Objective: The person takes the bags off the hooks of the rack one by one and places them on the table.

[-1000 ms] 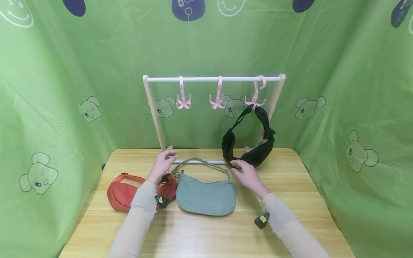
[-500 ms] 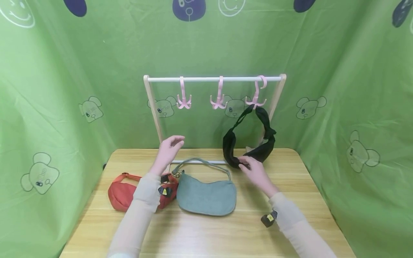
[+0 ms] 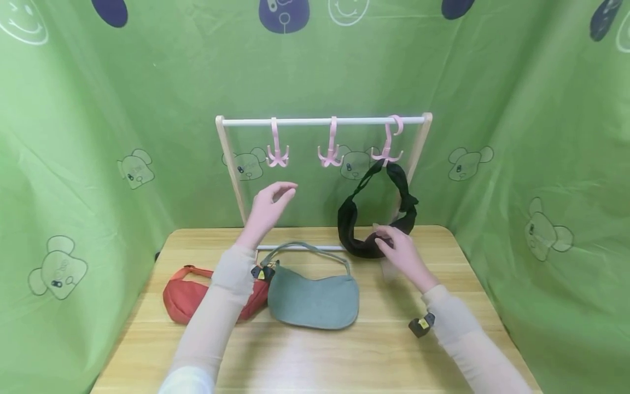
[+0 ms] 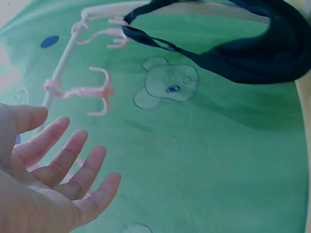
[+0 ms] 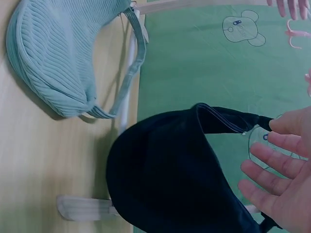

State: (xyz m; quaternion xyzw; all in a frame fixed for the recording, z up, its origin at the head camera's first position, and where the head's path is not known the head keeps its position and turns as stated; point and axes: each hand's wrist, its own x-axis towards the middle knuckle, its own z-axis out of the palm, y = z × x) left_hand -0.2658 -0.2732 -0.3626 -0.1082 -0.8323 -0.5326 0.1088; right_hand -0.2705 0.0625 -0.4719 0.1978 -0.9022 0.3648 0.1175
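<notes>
A black shoulder bag hangs by its strap from the right pink hook on the rack. My right hand is in front of the bag's lower right part. In the right wrist view, its loosely bent fingers hold nothing, and I cannot tell whether they touch the bag. Raised in the air left of the bag, my left hand is below the left pink hook and the middle pink hook. The left wrist view shows its fingers spread and relaxed, holding nothing.
A teal ribbed bag lies on the wooden table, its strap toward the rack. To its left is a red bag, partly hidden by my left forearm. The rack has a white top bar. Green printed cloth encloses the table.
My left hand has risen and moved right, from near the red bag toward the hooks. The right hand has shifted right and slightly up along the black bag. The bags look unmoved.
</notes>
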